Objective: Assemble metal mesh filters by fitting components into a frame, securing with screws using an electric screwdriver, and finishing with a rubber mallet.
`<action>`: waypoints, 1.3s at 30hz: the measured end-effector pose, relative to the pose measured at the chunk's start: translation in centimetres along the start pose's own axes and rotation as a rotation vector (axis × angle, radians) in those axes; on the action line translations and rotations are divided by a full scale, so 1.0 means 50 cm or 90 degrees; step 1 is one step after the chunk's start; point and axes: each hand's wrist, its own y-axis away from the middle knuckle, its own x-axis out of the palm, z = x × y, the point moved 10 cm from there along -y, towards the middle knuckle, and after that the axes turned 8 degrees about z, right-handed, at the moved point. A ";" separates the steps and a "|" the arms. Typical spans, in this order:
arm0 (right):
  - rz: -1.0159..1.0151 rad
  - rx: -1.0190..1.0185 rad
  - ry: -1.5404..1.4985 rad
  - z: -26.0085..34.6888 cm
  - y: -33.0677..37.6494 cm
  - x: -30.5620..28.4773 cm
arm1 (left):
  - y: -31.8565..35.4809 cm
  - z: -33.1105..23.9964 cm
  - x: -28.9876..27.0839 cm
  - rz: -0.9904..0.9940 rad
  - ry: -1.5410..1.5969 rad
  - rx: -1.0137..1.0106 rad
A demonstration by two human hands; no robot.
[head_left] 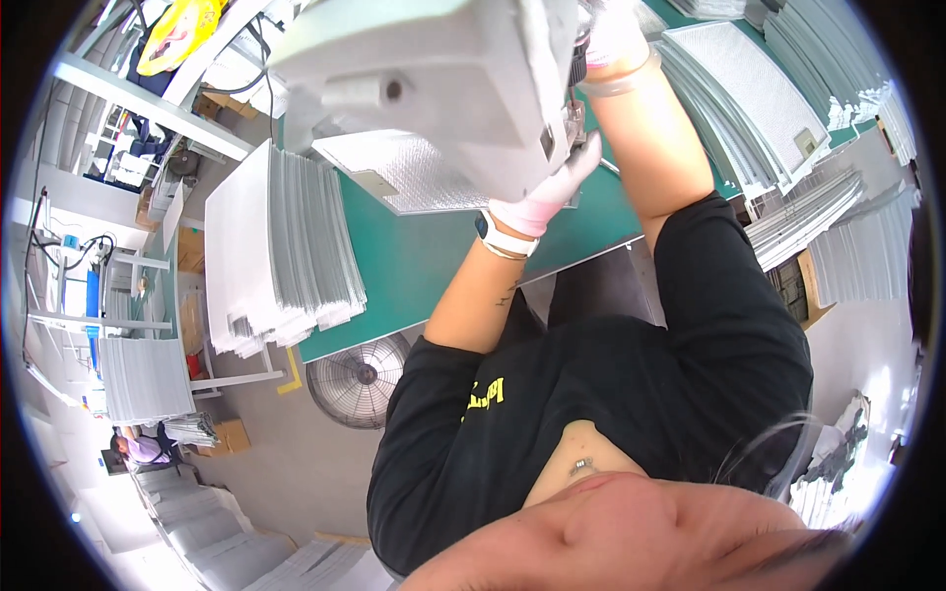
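A large grey-white machine head (434, 89), shaped like that of an industrial sewing machine, fills the top middle. Beside its metal end parts is my left hand (557, 187), in a white glove with a pink cuff. The fingers that show are stretched out; the machine hides the rest. My right hand (613, 39), also gloved, is at the top edge past the machine's end, its fingers mostly out of sight. Under the machine, a silvery textured sheet (414, 177) with a small tan label lies on the green table (394, 266). Whether either hand touches it is hidden.
A thick stack of white sheets (281, 246) stands on the table at left. More silvery sheets (749, 98) are stacked at right. A round floor fan (360, 384) is below the table's near edge. A yellow bag (182, 34) rests at upper left. Another person (148, 448) is far left.
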 end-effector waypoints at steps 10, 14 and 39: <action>-0.141 -0.154 0.489 0.168 -0.046 0.111 | 0.089 -0.102 -0.110 0.007 -0.106 0.065; -0.092 -0.058 0.505 0.109 -0.030 0.100 | 0.299 -0.122 -0.144 0.258 -0.021 0.036; -0.027 -0.031 0.092 -0.098 0.015 0.095 | 0.249 -0.055 -0.167 0.126 -0.176 -0.192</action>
